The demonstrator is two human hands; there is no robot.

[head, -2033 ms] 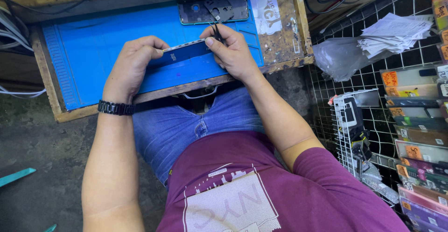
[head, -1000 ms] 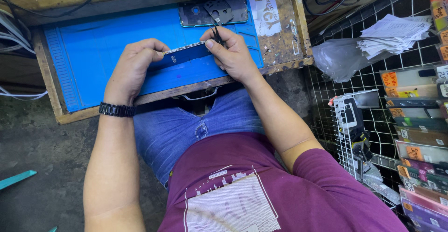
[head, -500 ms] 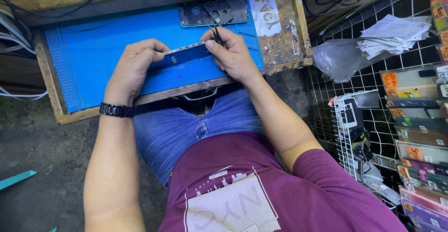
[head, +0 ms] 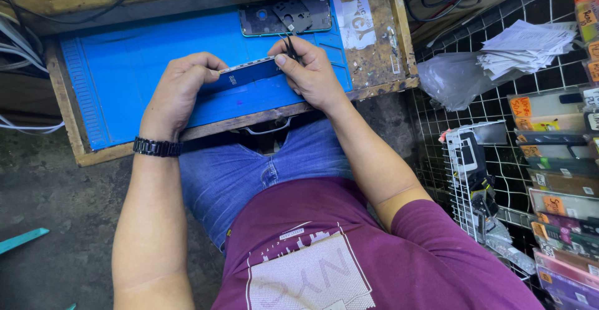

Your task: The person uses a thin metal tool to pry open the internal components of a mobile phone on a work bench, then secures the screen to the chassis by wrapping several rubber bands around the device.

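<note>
Seen from above, over a seated lap in blue jeans and a maroon shirt. Left hand (head: 181, 88), black watch at the wrist, closed around the left end of a slim dark-blue rectangular phone body (head: 246, 74), fingers curled over its far edge, thumb on the near side. Right hand (head: 309, 73) closed at the phone's right end, its grip pinched shut on thin black metal tweezers (head: 290, 45), tips angled toward the phone's top corner; exact contact point too small to tell. Phone held just above a bright blue ribbed silicone work mat (head: 125, 79) on a worn wooden tabletop (head: 374, 54). Just beyond the right grip, touching the mat's far edge, an opened dark phone frame with loose black parts (head: 284, 14). Well to the right of it, a wire rack of packaged accessories (head: 549, 160). Best done with the left grip steady, tweezers moved gently, phone kept low over the mat to catch small parts.
</note>
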